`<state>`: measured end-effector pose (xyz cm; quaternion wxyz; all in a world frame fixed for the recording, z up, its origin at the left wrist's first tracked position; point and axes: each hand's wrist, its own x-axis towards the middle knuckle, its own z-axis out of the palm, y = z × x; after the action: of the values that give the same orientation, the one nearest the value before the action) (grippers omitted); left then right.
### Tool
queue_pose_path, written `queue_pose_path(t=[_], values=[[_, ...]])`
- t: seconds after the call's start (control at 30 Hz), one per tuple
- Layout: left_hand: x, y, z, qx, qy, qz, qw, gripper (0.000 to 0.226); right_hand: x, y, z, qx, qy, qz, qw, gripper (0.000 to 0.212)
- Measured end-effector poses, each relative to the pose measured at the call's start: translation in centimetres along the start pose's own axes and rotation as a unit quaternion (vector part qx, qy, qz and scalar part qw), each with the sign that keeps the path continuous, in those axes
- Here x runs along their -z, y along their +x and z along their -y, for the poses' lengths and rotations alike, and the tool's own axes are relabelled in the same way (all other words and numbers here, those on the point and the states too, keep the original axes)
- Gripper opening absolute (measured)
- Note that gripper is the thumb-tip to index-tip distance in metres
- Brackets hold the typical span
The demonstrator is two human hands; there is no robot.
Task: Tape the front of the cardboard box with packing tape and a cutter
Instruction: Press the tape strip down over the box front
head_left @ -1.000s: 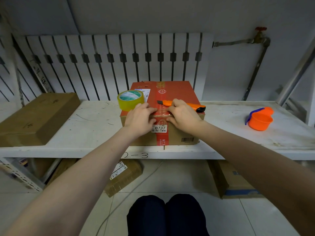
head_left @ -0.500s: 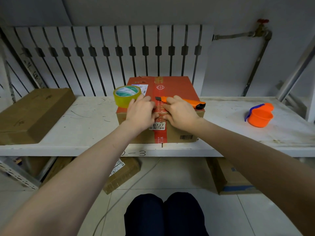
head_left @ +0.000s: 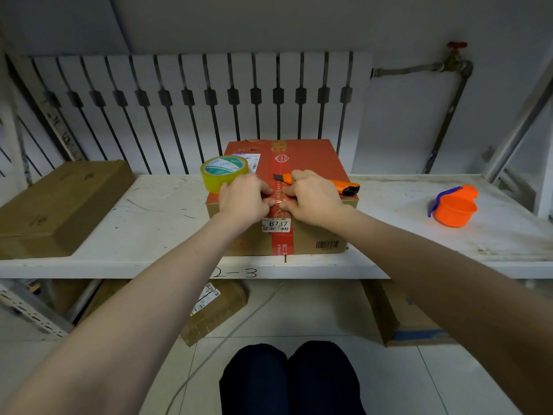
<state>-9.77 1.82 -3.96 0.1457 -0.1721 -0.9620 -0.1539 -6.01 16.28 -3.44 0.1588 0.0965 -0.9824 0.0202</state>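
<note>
The cardboard box (head_left: 326, 235) with a red top and a red tape band down its middle stands on the white shelf (head_left: 134, 229). My left hand (head_left: 244, 202) and my right hand (head_left: 314, 200) meet at the box's front top edge. Their curled fingertips pinch a glossy clear tape strip (head_left: 277, 202) over the red band. The yellow packing tape roll (head_left: 223, 172) lies on the box's top left corner, touching my left hand. An orange cutter (head_left: 344, 186) with its blade out lies on the box top behind my right hand.
A flat brown carton (head_left: 57, 205) lies at the shelf's left end. An orange scoop cup (head_left: 454, 208) sits on the right. A slatted white panel stands behind the box. More cartons (head_left: 215, 310) lie on the floor under the shelf, and my knees (head_left: 287, 381) show below.
Both hands stay at the box's front top edge, with only small shifts of the fingers along the tape. The roll and the cutter have not moved.
</note>
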Motion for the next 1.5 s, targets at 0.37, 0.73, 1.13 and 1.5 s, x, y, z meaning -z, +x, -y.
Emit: queue_pose_path(t=[0.37, 0.73, 1.13, 1.5], values=[[0.1, -0.9, 0.2, -0.070, 0.095, -0.010, 0.993, 0.038, -0.7, -1.3, -0.4, 0.035, -0.038, -0.014, 0.999, 0.047], [0.1, -1.6, -0.1, -0.140, 0.162, -0.029, 0.976, 0.053, -0.8, -1.7, -0.5, 0.054, -0.093, -0.027, 0.994, 0.059], [-0.4, -2.0, 0.4, -0.136, 0.151, 0.030, 0.979, 0.053, -1.2, -1.2, 0.2, 0.068, -0.143, 0.002, 0.987, 0.052], [2.4, 0.6, 3.1, 0.091, 0.055, -0.002, 0.994, 0.045, 2.0, -1.0, -0.7, -0.001, 0.122, 0.065, 0.990, 0.042]])
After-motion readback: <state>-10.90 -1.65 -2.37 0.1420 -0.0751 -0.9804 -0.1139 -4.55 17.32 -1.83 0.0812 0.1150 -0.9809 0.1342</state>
